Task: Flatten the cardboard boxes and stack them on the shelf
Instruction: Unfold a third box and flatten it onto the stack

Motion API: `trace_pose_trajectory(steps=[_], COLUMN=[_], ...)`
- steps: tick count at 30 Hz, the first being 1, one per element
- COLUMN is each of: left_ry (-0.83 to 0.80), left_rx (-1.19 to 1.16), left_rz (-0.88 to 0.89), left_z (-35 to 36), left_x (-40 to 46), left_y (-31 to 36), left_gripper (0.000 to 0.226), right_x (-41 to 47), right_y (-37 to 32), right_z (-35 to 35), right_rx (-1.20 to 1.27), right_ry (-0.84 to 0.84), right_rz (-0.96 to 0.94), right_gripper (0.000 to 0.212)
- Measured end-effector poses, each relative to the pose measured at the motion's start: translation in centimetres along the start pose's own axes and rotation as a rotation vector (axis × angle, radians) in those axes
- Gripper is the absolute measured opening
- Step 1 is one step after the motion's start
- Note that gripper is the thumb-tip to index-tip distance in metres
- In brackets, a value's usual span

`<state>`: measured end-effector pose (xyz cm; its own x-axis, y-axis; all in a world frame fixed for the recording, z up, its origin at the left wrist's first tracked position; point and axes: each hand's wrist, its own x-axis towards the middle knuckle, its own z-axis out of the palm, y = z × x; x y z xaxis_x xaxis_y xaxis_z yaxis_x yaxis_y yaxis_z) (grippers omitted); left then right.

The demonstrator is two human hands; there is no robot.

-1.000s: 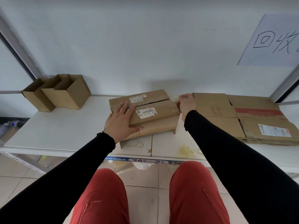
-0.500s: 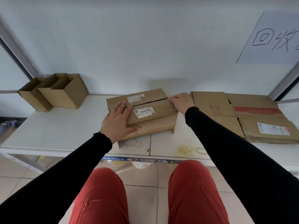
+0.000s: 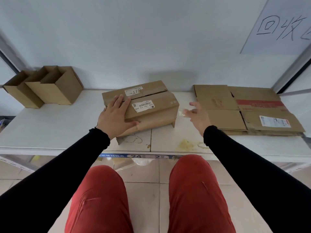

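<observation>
White laminate forms the shelf [image 3: 50,128], a broad board running left to right below a pale wall, with yellowish stains near its front edge. On its right end lies a stack of flattened boxes [image 3: 249,111], its long axis along the shelf, one panel banded in red and another carrying a printed label. At centre sits a half-collapsed cardboard box [image 3: 151,106], its long axis running left to right and skewed so that the right end points slightly away toward the wall; its labelled top flaps sag along a split seam, and a flap juts toward the front edge. At the far left stand three open cartons [image 3: 45,86], pressed together in a row near the wall. The person's left hand [image 3: 116,116] rests flat on the box's left end, fingers straight and spread, thumb along the near side. The right hand [image 3: 197,115] hovers just right of the box, fingers loosely spread, holding nothing; it is motion-blurred. A handwritten paper sign [image 3: 282,26] hangs at upper right.
</observation>
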<state>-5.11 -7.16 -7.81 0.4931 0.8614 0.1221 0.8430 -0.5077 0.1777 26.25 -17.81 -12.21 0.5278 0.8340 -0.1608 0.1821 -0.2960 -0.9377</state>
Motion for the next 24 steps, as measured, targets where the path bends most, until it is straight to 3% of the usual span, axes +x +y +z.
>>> trace_pose_trajectory(steps=[5,10,12,18,24], left_ry=[0.014,0.012,0.012,0.005,0.011], left_rx=[-0.006,-0.007,-0.005,-0.003,-0.011], left_rz=[-0.001,-0.001,0.0,-0.001,0.003], left_z=[0.3,0.3,0.4,0.5,0.7], left_x=[0.1,0.2,0.2,0.3,0.5], left_y=[0.2,0.3,0.3,0.4,0.5], left_gripper=[0.103,0.104,0.104,0.105,0.104], right_x=[-3.8,-4.2,-4.1,-3.8,-5.2], right_y=[5.2,7.0,7.6,7.7,8.2], right_z=[-1.6,-1.7,-1.3,-1.6,-2.4], right_rx=[-0.438,-0.831,-0.926,-0.846,-1.039], right_ry=[-0.181,-0.118,-0.135,-0.271,-0.316], right_rz=[-0.287,-0.562,-0.552,-0.352,-0.368], right_gripper=[0.012,0.014,0.013,0.021,0.039])
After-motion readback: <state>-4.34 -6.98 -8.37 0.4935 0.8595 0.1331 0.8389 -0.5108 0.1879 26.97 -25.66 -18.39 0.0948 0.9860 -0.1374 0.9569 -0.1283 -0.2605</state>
